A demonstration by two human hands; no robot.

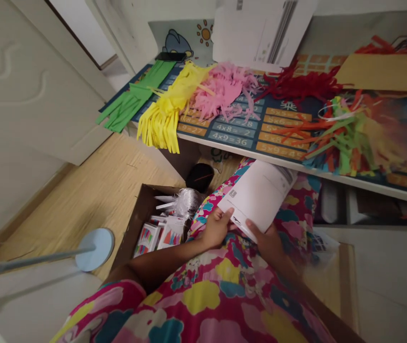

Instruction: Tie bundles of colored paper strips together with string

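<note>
Over my lap I hold a flat white printed packet [260,195] by its near edge. My left hand [218,227] grips its near left corner, thumb on top and fingers curled beneath. My right hand [264,234] pinches the same edge farther right, its thumb on the white face and the other fingers mostly hidden. Small dark print shows near the held edge, and grey stripes at the far end. The far end lies just below the table's front edge. A similar white packet [260,33] with dark stripes rests at the back of the table.
The table [233,133] bears fringed paper in green [137,97], yellow [167,109], pink [221,93] and red [299,85], plus a multicoloured bunch [346,138]. An open cardboard box [126,243] with packs sits left of my legs. A stand with a round base [98,247] is farther left.
</note>
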